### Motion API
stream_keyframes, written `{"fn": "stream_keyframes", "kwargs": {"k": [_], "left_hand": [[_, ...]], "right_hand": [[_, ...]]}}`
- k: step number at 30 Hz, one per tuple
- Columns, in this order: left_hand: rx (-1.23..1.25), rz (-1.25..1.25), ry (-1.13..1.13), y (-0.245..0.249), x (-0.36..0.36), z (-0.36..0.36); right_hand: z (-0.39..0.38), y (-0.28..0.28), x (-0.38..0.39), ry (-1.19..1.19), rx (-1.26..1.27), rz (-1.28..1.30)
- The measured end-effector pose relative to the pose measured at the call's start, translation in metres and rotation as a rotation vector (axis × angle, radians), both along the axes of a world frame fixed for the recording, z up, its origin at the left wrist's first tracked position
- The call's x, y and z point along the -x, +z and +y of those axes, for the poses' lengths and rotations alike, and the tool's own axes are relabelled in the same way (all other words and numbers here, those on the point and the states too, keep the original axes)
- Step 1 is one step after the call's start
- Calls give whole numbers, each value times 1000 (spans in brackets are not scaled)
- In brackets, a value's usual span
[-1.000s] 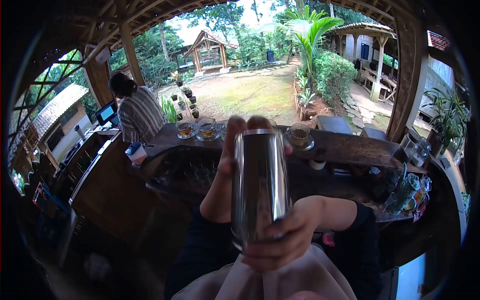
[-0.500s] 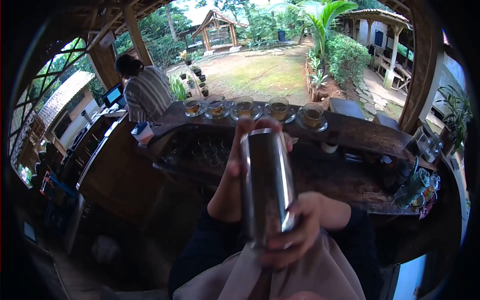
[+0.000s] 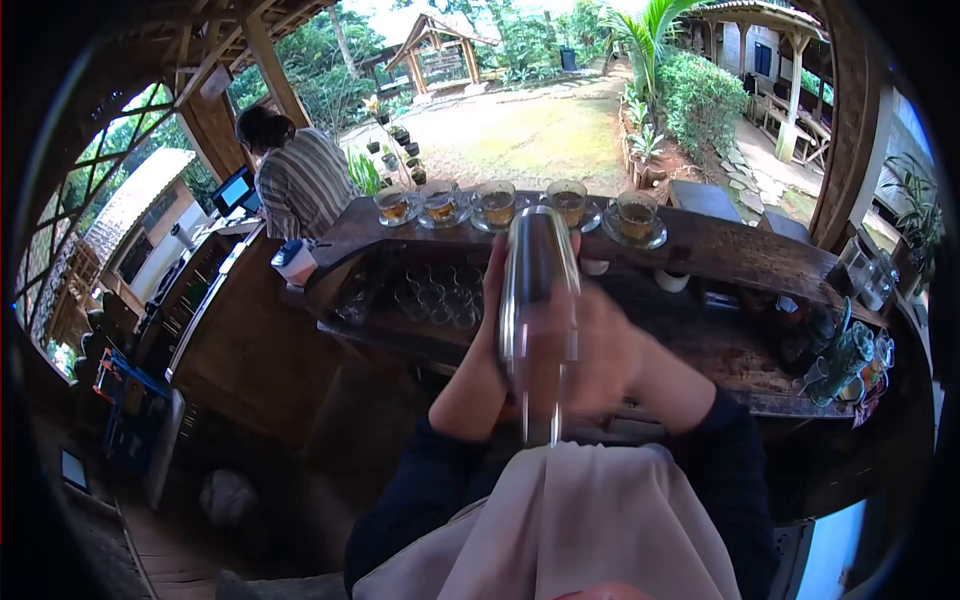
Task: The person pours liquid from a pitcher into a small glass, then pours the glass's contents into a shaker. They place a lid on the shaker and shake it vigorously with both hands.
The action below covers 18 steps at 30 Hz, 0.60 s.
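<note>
A shiny metal cocktail shaker (image 3: 540, 265) stands tilted in front of my chest, its lower part smeared by motion. My left hand (image 3: 494, 300) wraps its left side, the fingers mostly hidden behind the metal. Across the shaker's lower right side lies my right hand (image 3: 598, 350), blurred but curled against it. Just beyond the shaker, several glass cups of amber drink (image 3: 567, 203) on clear saucers line the raised wooden bar top (image 3: 740, 240).
Several clear glasses (image 3: 440, 295) fill a shelf below the bar top. A person in a striped shirt (image 3: 300, 185) stands at the left by a monitor (image 3: 234, 190). A pink-and-white container (image 3: 294, 262) is near the bar's left end; glass jars (image 3: 845, 365) are at right.
The shaker has shifted up and slightly right, away from its lower position, with both hands on it. My right hand has become more blurred. The view has shifted slightly.
</note>
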<state>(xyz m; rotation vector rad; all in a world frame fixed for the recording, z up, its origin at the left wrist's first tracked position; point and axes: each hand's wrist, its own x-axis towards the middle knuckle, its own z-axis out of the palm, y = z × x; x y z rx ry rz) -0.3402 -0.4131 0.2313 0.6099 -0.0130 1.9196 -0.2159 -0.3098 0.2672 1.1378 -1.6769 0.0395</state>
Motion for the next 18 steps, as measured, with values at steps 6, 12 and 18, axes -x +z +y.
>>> {"fn": "stream_keyframes", "kwargs": {"k": [6,12,18], "left_hand": [[133,-194,-77,-8,14,39],[-415,312,-58,32,-27,34],[278,351,343,38,1,117]], "right_hand": [[13,64,2,-90,696,-521],[12,56,-46,240,-187,273],[70,80,-17,-141,691,-377]]}}
